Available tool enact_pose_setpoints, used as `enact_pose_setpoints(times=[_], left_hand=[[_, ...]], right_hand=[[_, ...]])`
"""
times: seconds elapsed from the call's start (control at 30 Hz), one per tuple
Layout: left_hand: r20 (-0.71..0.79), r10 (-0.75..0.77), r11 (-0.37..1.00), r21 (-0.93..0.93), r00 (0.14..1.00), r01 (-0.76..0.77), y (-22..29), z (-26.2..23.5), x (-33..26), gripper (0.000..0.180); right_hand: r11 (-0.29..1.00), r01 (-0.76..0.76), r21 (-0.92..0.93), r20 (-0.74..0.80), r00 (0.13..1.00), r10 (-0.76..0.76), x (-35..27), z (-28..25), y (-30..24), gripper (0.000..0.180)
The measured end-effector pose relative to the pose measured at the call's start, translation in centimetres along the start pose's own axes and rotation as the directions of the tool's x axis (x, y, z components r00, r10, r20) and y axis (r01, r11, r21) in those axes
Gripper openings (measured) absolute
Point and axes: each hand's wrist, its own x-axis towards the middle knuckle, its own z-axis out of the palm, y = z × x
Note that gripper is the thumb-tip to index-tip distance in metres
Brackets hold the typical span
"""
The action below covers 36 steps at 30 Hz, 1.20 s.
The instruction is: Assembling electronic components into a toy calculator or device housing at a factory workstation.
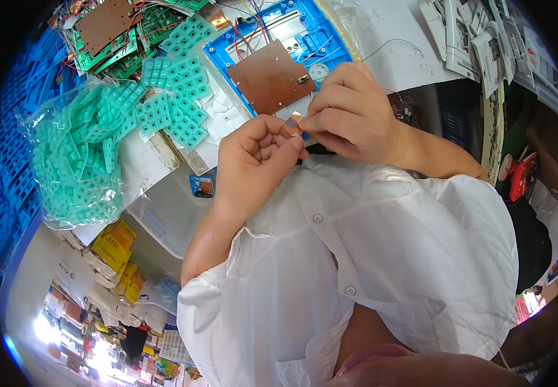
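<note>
Between my two hands is a small, thin, partly see-through strip with a shiny copper-coloured end (pixel 294 122); its exact kind I cannot make out. My left hand (pixel 257 157) pinches its near side with thumb and curled fingers. From the right, the fingertips of my right hand (pixel 355 115) close on its other side. Just beyond them a brown circuit board (pixel 269 76) lies tilted over a blue plastic housing (pixel 222 57). Thin red and blue wires run from the housing's far part, and a small metal-and-black part sits near the board's right corner.
Teal rubber keypads (pixel 185 80) lie loose at the left, and many more fill a clear bag (pixel 79 161). Green circuit boards (pixel 121 55) with wires are heaped at the far left, beside stacked blue housings (pixel 8 155). White plastic parts (pixel 459 39) stand at the far right.
</note>
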Motion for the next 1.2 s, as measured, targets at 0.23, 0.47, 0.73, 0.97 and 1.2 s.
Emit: enact_pose_setpoints(times=[0.23, 0.47, 0.73, 0.97, 1.2], left_hand=[[-0.02, 0.036, 0.998, -0.052, 0.999, -0.037, -0.31, 0.29, 0.19, 0.005], [-0.011, 0.025, 0.998, -0.063, 1.0, -0.026, -0.76, -0.23, 0.24, 0.007], [-0.039, 0.057, 0.997, -0.057, 0.998, -0.059, -0.74, 0.22, 0.13, 0.011], [-0.067, 0.037, 0.994, -0.104, 0.997, -0.044, -0.69, 0.48, -0.2, 0.009], [-0.105, 0.085, 0.996, -0.022, 0.991, -0.087, -0.92, 0.69, -0.34, 0.008]], right_hand=[[1.0, 0.006, -0.001, -0.007, 1.0, -0.006, -0.02, 0.09, -0.02, 0.033], [1.0, 0.006, -0.004, 0.016, 1.0, -0.006, -0.08, 0.14, -0.17, 0.032], [1.0, 0.003, 0.008, -0.003, 1.0, -0.003, -0.04, 0.1, -0.19, 0.032], [1.0, 0.005, 0.002, 0.0, 1.0, -0.005, -0.06, 0.05, -0.16, 0.031], [0.997, -0.04, 0.06, 0.066, 0.997, 0.036, 0.0, -0.28, -0.07, 0.033]])
